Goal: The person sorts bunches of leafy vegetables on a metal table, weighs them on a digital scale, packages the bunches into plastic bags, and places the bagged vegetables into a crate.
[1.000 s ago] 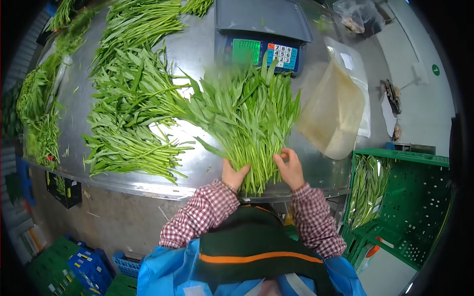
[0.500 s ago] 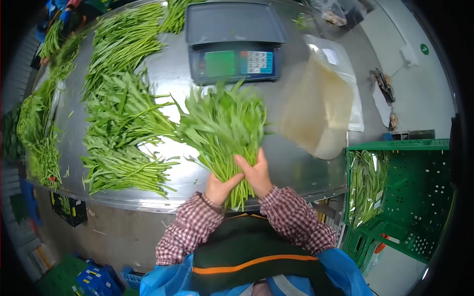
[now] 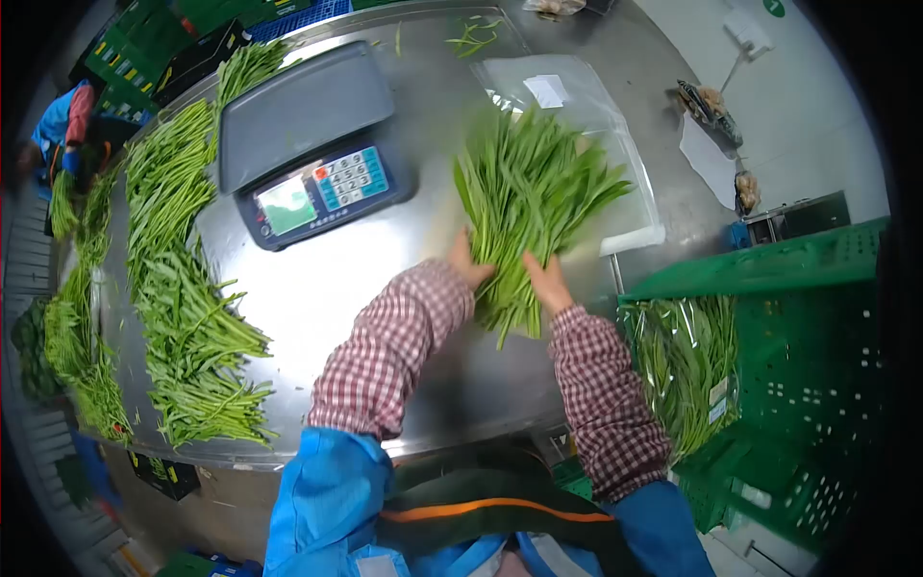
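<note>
A bunch of water spinach point(image 3: 538, 192), long narrow leaves pointing away from me and cut stems toward me, lies over the clear plastic bags point(image 3: 630, 183) on the right of the table. My left hand point(image 3: 471, 262) is closed against the left side of its stems, some fingers hidden under them. My right hand point(image 3: 548, 286) grips the stems from the right, the thumb lying on top. Left of my hands stands a digital scale point(image 3: 308, 87) with a bare tray and a lit display. A white paper slip point(image 3: 546, 90) rests on the bags.
More water spinach point(image 3: 197, 337) is piled along the table's left side. A green crate point(image 3: 769, 260) at right holds bagged greens point(image 3: 687, 365). Another person point(image 3: 62, 135) handles greens at the far left. Loose stems point(image 3: 473, 38) lie near the back edge.
Both hands have carried the bunch rightward and away from me, from in front of the scale onto the plastic bags. My hands are now further apart on the stems. The view has turned right.
</note>
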Motion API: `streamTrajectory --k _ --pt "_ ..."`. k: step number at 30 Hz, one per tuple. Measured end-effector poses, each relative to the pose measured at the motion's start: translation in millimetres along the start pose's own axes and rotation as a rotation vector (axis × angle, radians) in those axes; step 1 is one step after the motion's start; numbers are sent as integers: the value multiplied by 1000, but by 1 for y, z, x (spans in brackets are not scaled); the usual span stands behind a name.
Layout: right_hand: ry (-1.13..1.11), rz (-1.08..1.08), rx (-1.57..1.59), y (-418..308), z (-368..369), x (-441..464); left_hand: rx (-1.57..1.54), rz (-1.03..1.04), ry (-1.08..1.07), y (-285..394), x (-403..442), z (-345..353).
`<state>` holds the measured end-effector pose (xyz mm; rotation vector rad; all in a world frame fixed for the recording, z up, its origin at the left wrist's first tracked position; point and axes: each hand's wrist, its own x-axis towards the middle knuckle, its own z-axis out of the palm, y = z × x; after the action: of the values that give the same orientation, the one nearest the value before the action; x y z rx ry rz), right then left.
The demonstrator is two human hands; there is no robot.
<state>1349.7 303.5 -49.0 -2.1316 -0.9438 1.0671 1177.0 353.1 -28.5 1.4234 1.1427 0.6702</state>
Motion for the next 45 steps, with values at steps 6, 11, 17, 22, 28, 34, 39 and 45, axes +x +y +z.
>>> streamTrajectory --k 6,11,17,22,28,34,39,45 --pt "22 -298 -139 21 -93 -18 415 184 214 -17 -36 -44" --pt "178 -132 111 42 -100 13 387 -222 269 -17 -18 -76" --pt "-436 168 301 0 -100 -62 254 -200 -23 -19 -6 -100" --pt "-1056 1007 1029 -16 19 -194 838 28 -300 1 -34 -117" --pt "-1440 967 735 -16 10 -215 740 285 431 -3 -137 -128" --pt "-689 51 334 -62 -43 -147 560 133 333 -26 -202 -92" --pt "-462 -139 460 -90 -28 -131 663 163 185 -41 -173 -49" --pt "-459 -173 393 -65 -31 -138 327 61 258 -37 -179 -58"
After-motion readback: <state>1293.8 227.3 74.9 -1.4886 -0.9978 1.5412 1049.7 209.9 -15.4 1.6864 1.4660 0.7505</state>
